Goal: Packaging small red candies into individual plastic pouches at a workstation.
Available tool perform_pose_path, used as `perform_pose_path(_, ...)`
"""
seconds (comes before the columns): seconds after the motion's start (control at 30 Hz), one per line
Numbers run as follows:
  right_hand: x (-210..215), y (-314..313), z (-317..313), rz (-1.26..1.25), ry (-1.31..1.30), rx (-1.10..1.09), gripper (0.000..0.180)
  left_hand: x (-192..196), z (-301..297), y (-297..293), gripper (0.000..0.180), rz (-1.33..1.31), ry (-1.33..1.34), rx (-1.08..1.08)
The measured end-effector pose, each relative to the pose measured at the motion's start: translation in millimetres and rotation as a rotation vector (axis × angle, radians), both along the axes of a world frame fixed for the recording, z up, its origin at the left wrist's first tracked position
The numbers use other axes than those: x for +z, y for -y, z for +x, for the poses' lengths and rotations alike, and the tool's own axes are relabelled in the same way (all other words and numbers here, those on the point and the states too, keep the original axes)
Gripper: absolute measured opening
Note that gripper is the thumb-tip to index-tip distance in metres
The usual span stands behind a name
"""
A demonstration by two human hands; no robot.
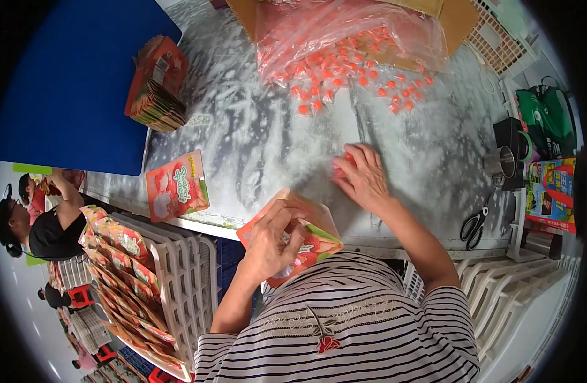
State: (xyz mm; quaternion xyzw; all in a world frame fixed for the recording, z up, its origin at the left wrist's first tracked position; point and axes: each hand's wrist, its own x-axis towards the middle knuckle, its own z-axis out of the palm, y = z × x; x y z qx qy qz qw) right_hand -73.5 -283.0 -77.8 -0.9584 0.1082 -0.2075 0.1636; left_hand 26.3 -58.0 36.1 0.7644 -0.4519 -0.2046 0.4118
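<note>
My left hand [275,237] grips a red printed pouch [320,245] at the table's near edge, against my striped shirt. The pouch's upper edge gapes a little; its inside is hidden. Farther right, my right hand [365,181] rests low over the table with curled fingers. Small red wrapped candies [339,170] show at its fingertips, and how many it holds I cannot tell. Another flat pouch [177,186] lies to the left on the table. At the far side, loose red wrapped candies [337,82] spill from a plastic-lined cardboard box [459,29].
A stack of pouches [158,83] stands by a blue panel [70,83] at left. Filled pouches [124,268] lie on a white crate [178,268]. Black scissors [474,228] and a metal cup [499,162] are at right. Other people work at far left.
</note>
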Motion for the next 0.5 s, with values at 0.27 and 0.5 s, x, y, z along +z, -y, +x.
perform_pose_path(0.27, -5.9, 19.0, -34.5, 0.097, 0.146, -0.074, 0.02, 1.7, 2.5, 4.8, 0.02, -0.04, 0.017, -0.001)
perform_pose_path(0.5, 101.2, -30.3, -12.7, 1.529, -0.015, -0.245, 0.012, -6.4, -0.8, 4.7, 0.017, -0.003, -0.013, -0.009)
